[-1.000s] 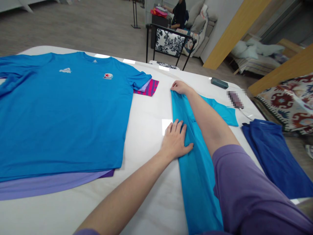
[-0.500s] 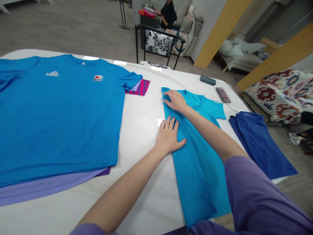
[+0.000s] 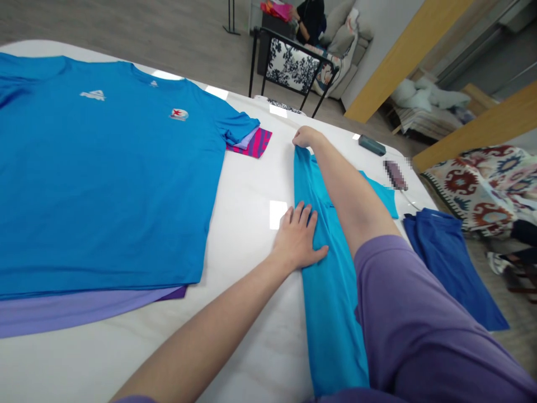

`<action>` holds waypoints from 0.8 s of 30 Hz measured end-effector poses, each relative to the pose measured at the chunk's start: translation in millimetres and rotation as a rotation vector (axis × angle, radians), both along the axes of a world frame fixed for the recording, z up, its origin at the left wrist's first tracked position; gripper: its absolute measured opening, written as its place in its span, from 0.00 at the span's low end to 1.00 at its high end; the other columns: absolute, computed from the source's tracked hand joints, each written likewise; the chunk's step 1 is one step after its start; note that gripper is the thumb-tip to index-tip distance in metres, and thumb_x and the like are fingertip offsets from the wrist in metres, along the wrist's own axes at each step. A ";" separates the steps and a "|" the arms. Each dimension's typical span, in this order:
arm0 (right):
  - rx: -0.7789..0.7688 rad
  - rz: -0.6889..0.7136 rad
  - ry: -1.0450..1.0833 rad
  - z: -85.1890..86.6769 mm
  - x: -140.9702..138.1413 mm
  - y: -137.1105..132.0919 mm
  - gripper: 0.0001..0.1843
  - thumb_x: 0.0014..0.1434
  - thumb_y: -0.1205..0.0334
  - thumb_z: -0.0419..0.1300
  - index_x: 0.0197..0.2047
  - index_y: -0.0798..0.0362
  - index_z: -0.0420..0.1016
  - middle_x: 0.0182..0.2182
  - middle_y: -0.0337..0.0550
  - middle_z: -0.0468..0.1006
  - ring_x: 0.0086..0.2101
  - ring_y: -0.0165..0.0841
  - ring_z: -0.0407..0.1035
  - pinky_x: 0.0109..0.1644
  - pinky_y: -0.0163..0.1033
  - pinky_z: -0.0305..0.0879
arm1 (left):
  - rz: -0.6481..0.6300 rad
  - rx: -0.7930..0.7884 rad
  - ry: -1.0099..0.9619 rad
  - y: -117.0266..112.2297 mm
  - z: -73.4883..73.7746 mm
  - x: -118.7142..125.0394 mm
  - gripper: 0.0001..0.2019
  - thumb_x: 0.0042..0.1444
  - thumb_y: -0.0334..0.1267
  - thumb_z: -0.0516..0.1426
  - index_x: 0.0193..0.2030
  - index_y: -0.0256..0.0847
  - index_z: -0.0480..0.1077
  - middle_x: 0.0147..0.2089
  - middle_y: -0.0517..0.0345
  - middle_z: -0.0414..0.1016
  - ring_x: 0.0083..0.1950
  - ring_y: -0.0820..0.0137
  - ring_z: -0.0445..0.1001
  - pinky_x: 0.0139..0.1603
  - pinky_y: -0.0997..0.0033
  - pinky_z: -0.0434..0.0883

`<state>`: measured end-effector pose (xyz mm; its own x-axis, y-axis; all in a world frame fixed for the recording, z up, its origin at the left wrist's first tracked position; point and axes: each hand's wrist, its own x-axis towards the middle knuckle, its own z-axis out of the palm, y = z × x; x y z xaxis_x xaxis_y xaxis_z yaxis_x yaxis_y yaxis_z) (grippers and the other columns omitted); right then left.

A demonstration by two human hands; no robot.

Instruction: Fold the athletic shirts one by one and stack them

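Observation:
A turquoise T-shirt (image 3: 333,313) lies lengthwise on the white table, its left side turned inward in a long fold. My left hand (image 3: 297,238) rests flat with fingers spread on the fold's left edge, partly on the tabletop. At the shirt's far left corner, my right hand (image 3: 309,136) is closed on the fabric in a pinch. My right forearm and sleeve cover much of the shirt's right side; one short sleeve shows beyond. To the left, a larger blue T-shirt (image 3: 113,184) with a white logo and a badge is spread over other garments.
Lilac fabric (image 3: 84,313) and a pink-and-purple striped cloth (image 3: 260,143) stick out from under the blue shirt. Folded dark blue shorts (image 3: 455,268) overhang the table's right edge. A dark case (image 3: 372,145) lies near the far edge, with a chair (image 3: 291,64) behind. A person (image 3: 310,19) sits beyond.
My right hand has moved to the shirt's far corner and closed on it, and the folded strip looks straighter. My left hand stays flat on the shirt. The view has shifted slightly.

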<state>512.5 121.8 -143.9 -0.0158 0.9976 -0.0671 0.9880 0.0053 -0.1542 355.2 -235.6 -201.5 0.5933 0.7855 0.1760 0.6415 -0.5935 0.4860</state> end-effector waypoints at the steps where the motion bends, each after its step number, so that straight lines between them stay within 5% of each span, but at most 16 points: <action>1: -0.018 -0.065 0.016 0.8 2.0 0.8 0.13 0.62 0.61 0.72 0.47 0.60 0.87 0.45 0.55 0.88 0.54 0.52 0.80 0.70 0.60 0.75 | 0.001 -0.001 -0.001 0.0 -0.2 -0.3 0.51 0.69 0.69 0.58 0.86 0.33 0.62 0.89 0.36 0.55 0.92 0.42 0.46 0.92 0.36 0.47; 5: 0.000 -0.185 0.067 -3.3 2.8 -7.8 0.16 0.65 0.63 0.69 0.52 0.64 0.85 0.47 0.55 0.88 0.49 0.45 0.80 0.62 0.49 0.78 | 0.006 0.003 -0.014 0.1 -2.3 -1.2 0.50 0.69 0.69 0.58 0.86 0.35 0.62 0.89 0.38 0.55 0.92 0.43 0.45 0.92 0.38 0.47; 13: 0.254 0.136 -0.013 -2.7 20.4 -72.1 0.19 0.78 0.55 0.58 0.64 0.55 0.80 0.60 0.58 0.84 0.58 0.49 0.76 0.73 0.60 0.68 | 0.009 0.017 -0.012 0.1 -3.4 -0.1 0.50 0.67 0.70 0.59 0.86 0.36 0.64 0.89 0.40 0.55 0.92 0.41 0.43 0.91 0.37 0.49; 19: 0.097 0.043 -0.060 -19.4 64.5 -111.5 0.25 0.76 0.45 0.62 0.64 0.55 0.80 0.62 0.62 0.80 0.59 0.52 0.74 0.70 0.58 0.71 | 0.009 0.036 0.006 -1.0 -4.0 1.2 0.51 0.68 0.71 0.59 0.87 0.38 0.62 0.90 0.41 0.54 0.92 0.41 0.45 0.91 0.34 0.49; 24: 0.290 -0.079 -0.076 -19.0 90.7 -139.4 0.31 0.82 0.42 0.47 0.68 0.55 0.76 0.67 0.66 0.78 0.65 0.56 0.70 0.73 0.64 0.68 | 0.019 0.038 -0.001 -0.9 -6.6 3.9 0.51 0.67 0.72 0.60 0.86 0.40 0.64 0.90 0.41 0.55 0.92 0.41 0.43 0.91 0.35 0.49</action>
